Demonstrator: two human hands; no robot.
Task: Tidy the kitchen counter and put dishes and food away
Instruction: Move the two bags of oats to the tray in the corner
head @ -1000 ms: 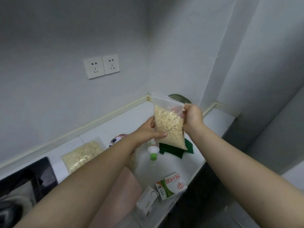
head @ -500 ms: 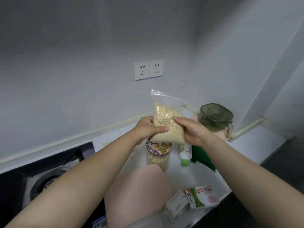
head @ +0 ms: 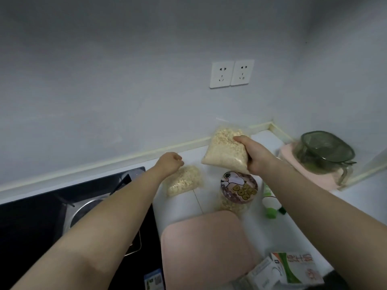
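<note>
A: The right hand point(head: 254, 155)?
B: Clamped round a clear plastic bag of pale flakes point(head: 222, 153), above the white worktop point(head: 184, 206), over a round cartoon-lidded jar point(head: 238, 188).
A: And the left hand point(head: 170, 163)?
B: Curled over a second flake bag point(head: 184, 182) flat beside the black hob point(head: 41, 210); grip impossible to tell.

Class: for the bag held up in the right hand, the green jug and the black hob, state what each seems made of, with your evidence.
Bag: thin clear plastic film, glossy; pale flakes show through and it creases under the grip of the right hand. Green jug: translucent tinted plastic or glass, unclear which; light passes through. Hob: black glass-like panel, shiny; shows reflections.
</note>
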